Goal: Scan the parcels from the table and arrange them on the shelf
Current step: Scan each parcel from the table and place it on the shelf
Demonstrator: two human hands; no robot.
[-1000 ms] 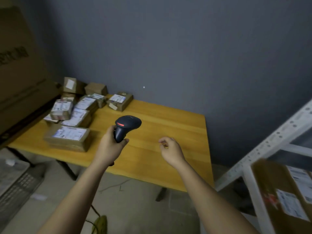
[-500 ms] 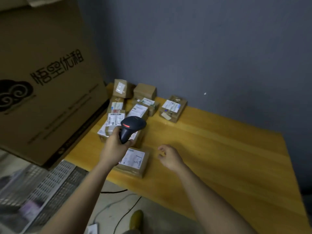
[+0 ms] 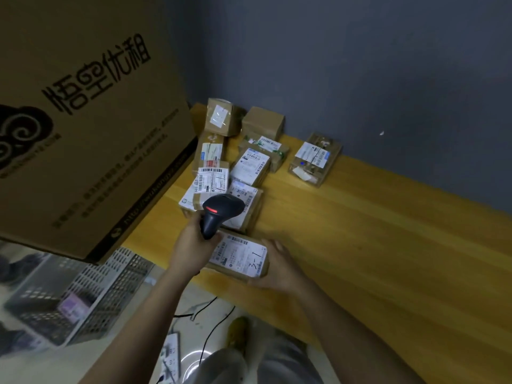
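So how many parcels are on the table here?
About 9: one parcel gripped by the right hand, one apart near the wall, seven in a cluster beyond the scanner; stacking may hide more.

A big cardboard box (image 3: 91, 128) looms over the left end of the counter (image 3: 388, 245), closing off any way in from that side. The parcels (image 3: 243, 167) crowd the far left corner against the wall (image 3: 360, 65), touching or just beside one another, one parcel (image 3: 314, 159) standing apart to the right. Right of them the counter lies bare wood, open from near and right.
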